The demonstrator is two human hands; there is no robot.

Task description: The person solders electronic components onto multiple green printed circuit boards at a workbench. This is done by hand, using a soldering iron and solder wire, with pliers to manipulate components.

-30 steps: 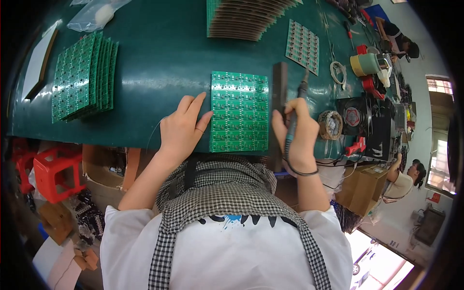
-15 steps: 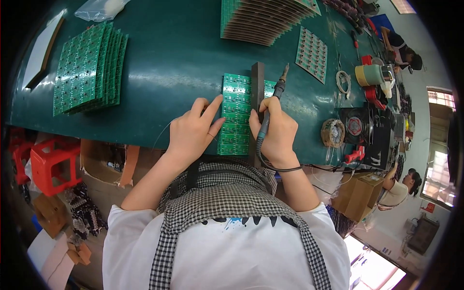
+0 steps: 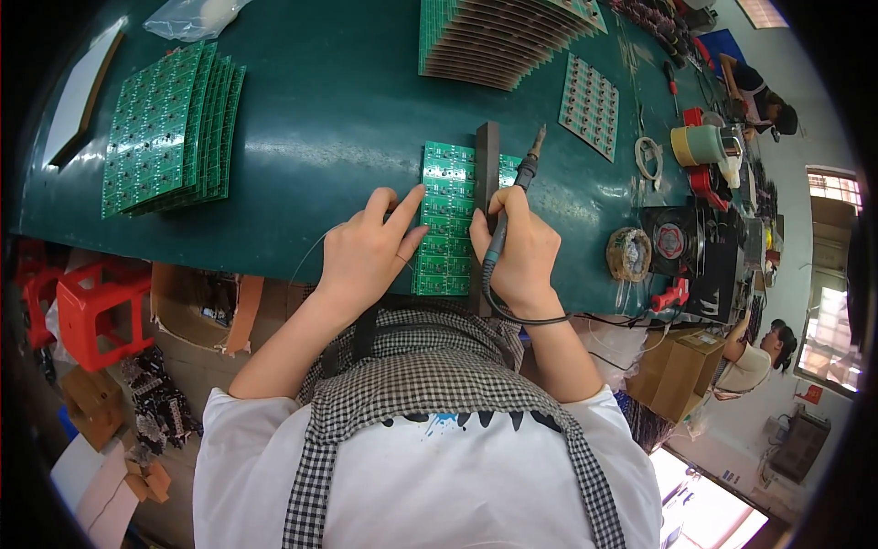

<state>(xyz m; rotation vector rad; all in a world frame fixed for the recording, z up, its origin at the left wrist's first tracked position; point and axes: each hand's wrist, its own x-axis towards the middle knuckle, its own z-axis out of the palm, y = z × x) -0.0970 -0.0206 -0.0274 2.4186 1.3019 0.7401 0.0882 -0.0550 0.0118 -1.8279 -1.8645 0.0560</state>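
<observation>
A green circuit board panel (image 3: 447, 212) lies in front of me, with a dark straight bar (image 3: 487, 165) running lengthwise across it. My left hand (image 3: 366, 249) rests at the panel's left edge, index finger and thumb reaching onto it and the other fingers curled. Thin solder wire (image 3: 311, 253) trails from this hand; where the fingers grip it is hidden. In my right hand (image 3: 521, 242) is a soldering iron (image 3: 528, 171), its tip pointing away from me, clear of the panel. The right thumb lies against the bar.
Stacked green boards (image 3: 169, 133) stand at left, with another stack (image 3: 498, 41) at the back. A populated board (image 3: 590, 105) lies beyond the iron. To the right are a tape roll (image 3: 629, 253), a fan (image 3: 672, 240) and a wire coil (image 3: 648, 157). Two people sit farther right.
</observation>
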